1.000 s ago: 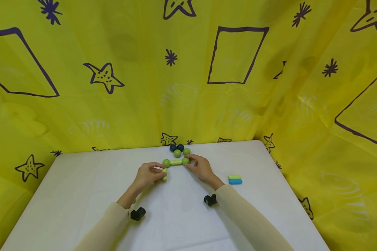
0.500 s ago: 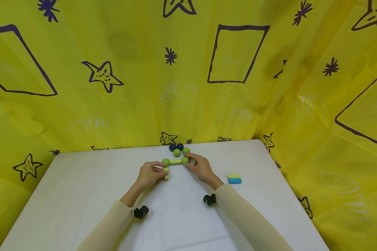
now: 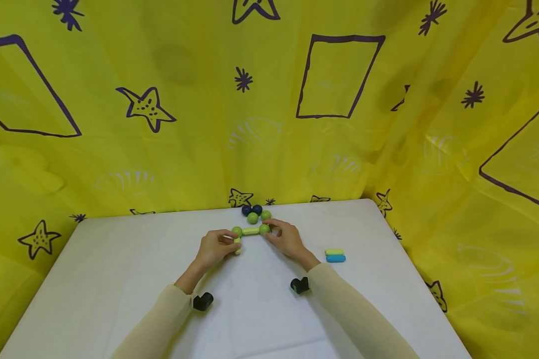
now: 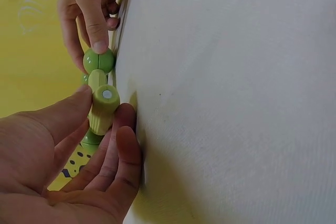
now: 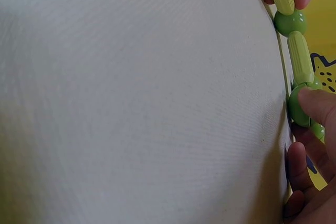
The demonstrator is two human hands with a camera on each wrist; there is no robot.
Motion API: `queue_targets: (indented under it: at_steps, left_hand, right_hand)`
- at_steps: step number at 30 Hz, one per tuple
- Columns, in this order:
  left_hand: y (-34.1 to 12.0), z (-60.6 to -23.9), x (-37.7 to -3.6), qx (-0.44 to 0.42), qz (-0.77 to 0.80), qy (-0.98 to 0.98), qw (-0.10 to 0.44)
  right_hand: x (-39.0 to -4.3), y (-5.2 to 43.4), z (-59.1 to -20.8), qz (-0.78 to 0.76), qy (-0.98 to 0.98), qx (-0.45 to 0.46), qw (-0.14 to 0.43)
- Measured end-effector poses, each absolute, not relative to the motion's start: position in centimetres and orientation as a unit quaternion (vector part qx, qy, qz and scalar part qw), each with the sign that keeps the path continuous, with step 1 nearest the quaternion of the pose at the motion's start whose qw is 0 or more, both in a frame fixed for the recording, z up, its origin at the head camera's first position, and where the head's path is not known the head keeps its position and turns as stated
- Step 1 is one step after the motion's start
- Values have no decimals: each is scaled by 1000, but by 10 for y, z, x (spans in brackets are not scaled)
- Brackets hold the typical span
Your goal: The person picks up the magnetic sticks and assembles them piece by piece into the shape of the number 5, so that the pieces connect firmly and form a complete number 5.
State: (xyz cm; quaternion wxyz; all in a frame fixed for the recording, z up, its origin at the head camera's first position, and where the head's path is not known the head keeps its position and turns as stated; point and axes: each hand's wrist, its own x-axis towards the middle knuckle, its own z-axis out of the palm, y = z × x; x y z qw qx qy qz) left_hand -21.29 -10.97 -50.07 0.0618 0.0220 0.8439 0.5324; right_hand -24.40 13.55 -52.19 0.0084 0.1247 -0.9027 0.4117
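In the head view my left hand (image 3: 212, 248) pinches a light-green toy building rod (image 4: 105, 100) between thumb and fingers; a pale round disc shows on its near end. The rod's far end meets a green ball (image 5: 290, 23). From that ball a second light-green rod (image 3: 251, 231) runs across to another green ball (image 5: 299, 107), making an L-shaped chain. My right hand (image 3: 289, 240) holds this right-hand ball between thumb and fingers. In the left wrist view the first rod partly covers the crossing rod.
Just behind the chain sit two loose green balls (image 3: 252, 218) and two dark blue balls (image 3: 251, 210), near the white table's (image 3: 130, 279) back edge. To the right lie a light-green rod (image 3: 334, 252) and a blue rod (image 3: 336, 259) side by side. A yellow patterned curtain (image 3: 197, 149) hangs behind.
My left hand has shifted slightly to the right, swinging the near end of its rod the same way. The right hand keeps its hold on the ball, nearly still.
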Motion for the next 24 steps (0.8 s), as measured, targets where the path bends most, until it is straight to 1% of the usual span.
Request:
queue_targets:
  at_steps: [4, 8, 17, 24]
  left_hand:
    - [-111, -500, -213, 26, 537, 840, 75]
    - [-111, -502, -212, 34, 536, 840, 76]
    - [-107, -505, -211, 62, 508, 858, 44]
    - [-106, -505, -209, 65, 491, 868, 31]
  right_hand:
    - [-243, 135, -521, 412, -902, 125, 9]
    - [-242, 135, -519, 412, -903, 123, 10]
    - [-242, 135, -518, 410, -904, 122, 7]
    - [-241, 135, -518, 415, -901, 127, 8]
